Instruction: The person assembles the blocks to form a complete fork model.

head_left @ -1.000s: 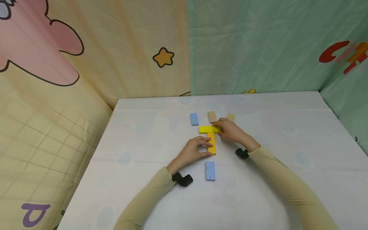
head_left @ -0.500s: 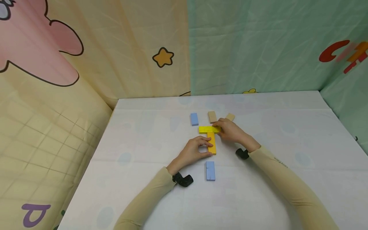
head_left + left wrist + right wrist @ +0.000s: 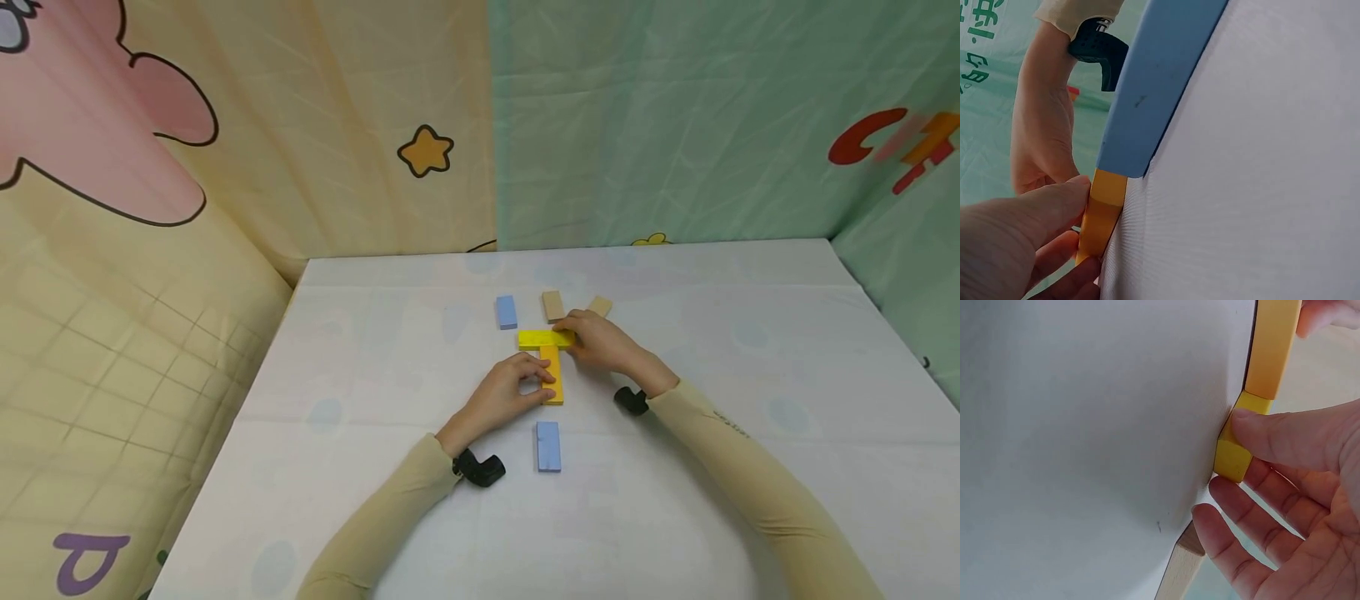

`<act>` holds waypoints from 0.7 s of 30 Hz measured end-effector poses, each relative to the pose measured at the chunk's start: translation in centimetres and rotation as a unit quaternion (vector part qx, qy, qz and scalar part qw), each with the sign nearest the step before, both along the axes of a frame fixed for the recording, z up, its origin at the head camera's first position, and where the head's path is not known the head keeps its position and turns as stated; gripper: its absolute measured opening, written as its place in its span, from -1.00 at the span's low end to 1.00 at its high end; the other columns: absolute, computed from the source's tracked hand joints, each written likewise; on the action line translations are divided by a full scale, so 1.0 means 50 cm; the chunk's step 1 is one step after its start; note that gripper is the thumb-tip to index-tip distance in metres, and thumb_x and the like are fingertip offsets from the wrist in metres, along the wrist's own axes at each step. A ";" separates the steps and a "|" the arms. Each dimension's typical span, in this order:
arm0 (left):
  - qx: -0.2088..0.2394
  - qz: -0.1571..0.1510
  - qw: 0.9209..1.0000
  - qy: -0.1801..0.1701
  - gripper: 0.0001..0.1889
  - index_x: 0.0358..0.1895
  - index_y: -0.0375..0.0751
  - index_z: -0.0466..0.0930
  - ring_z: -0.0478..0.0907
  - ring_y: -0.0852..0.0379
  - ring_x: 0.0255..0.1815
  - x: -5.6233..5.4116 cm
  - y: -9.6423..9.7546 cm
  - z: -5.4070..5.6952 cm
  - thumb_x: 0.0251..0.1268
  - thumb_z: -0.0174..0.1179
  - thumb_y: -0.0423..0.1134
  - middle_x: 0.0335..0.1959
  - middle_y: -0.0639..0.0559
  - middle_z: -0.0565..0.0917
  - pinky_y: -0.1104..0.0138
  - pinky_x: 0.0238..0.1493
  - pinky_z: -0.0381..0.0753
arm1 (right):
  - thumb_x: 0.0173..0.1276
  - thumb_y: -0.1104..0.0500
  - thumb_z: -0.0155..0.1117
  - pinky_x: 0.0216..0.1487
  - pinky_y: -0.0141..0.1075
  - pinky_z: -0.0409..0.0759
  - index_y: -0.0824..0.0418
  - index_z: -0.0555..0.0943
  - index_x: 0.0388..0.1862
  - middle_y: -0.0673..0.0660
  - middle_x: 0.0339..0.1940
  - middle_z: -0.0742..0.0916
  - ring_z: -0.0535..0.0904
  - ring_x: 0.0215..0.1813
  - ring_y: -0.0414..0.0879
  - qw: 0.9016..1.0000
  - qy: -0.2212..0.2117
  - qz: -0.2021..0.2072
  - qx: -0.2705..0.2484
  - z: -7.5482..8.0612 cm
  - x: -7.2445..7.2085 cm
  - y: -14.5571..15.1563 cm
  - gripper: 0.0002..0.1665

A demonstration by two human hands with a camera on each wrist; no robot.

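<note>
A yellow block [image 3: 536, 339] lies crosswise at the far end of an orange block [image 3: 552, 385], forming a T on the white table. My right hand [image 3: 598, 340] grips the yellow block's right end; in the right wrist view the thumb [image 3: 1263, 434] presses its side and the other fingers spread beyond. At the orange block is my left hand [image 3: 504, 392], with bent fingers over it and the thumb near its front end. In the left wrist view, thumb and fingers hold that orange block [image 3: 1102, 206] from its side. A blue block [image 3: 548, 447] lies just in front of it.
Behind the T are another blue block [image 3: 507, 312], a wooden block [image 3: 553, 307] and a second wooden block [image 3: 600, 306], partly behind the right hand. The table's back edge meets a printed curtain [image 3: 660, 125].
My left thumb has shifted slightly away from me along the orange block's near end. The right hand and the blocks look the same.
</note>
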State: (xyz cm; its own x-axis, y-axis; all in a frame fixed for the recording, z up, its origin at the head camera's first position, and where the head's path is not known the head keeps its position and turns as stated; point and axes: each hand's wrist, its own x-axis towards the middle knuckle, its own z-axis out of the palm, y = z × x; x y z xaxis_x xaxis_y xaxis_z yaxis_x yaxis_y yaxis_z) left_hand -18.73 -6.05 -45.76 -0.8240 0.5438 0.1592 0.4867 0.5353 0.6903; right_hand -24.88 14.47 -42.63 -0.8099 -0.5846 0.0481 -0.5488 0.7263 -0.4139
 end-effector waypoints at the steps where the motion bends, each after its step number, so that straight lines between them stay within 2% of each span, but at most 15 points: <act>1: -0.004 0.000 1.000 0.003 -0.77 -0.10 -0.12 0.68 0.46 0.17 0.09 -0.001 0.000 0.001 0.21 0.32 -0.14 0.07 0.04 0.57 0.37 0.15 0.36 | 0.21 0.41 0.31 0.03 -0.08 0.50 0.41 0.57 0.06 0.26 -0.06 0.63 0.53 -0.07 0.08 1.000 -0.001 -0.001 0.001 0.000 0.000 0.000 -0.60; 7: -0.009 -0.004 1.000 0.008 -0.72 -0.05 -0.11 0.68 0.45 0.19 0.04 -0.005 -0.001 0.002 0.18 0.34 -0.13 0.05 0.05 0.57 0.38 0.12 0.37 | 0.22 0.41 0.30 0.03 -0.08 0.49 0.42 0.56 0.06 0.25 -0.07 0.63 0.53 -0.07 0.08 1.000 0.005 0.001 -0.001 -0.003 0.000 0.003 -0.61; 21: 0.041 -0.010 0.999 -0.004 -0.75 -0.07 -0.16 0.70 0.47 0.20 0.00 -0.014 -0.005 -0.015 0.20 0.32 -0.20 0.01 0.04 0.57 0.39 0.06 0.40 | 0.24 0.38 0.28 0.06 -0.05 0.48 0.40 0.53 0.15 0.27 -0.01 0.62 0.52 -0.02 0.09 1.000 0.000 -0.011 0.006 -0.006 0.007 0.008 -0.54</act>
